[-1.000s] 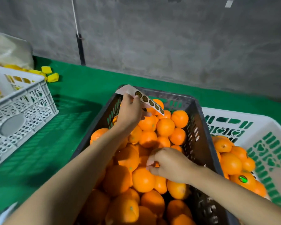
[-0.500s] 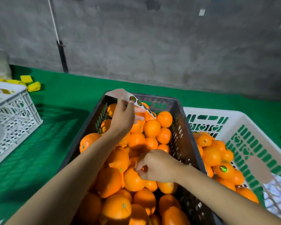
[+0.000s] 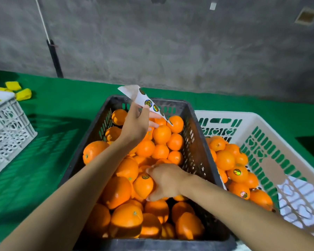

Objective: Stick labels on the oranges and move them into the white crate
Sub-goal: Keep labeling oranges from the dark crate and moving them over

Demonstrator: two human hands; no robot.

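Observation:
A black crate [image 3: 198,142] in front of me is heaped with oranges. My left hand [image 3: 136,124] pinches a white label strip [image 3: 143,100] with round shiny stickers, raised over the crate's far end. My right hand [image 3: 167,180] grips one orange [image 3: 143,185] in the middle of the heap; a round sticker sits on top of that orange. To the right stands the white crate [image 3: 272,131], holding several oranges, some with stickers, such as one labelled orange [image 3: 237,173].
Another white crate [image 3: 9,124] stands at the left on the green table cover [image 3: 43,160]. Yellow pieces [image 3: 23,94] lie behind it. A grey wall with a dark pole [image 3: 54,58] closes the far side.
My right hand pressed a sticker onto an orange and now curls around it, lifting it slightly. My left hand has tilted the strip more upright.

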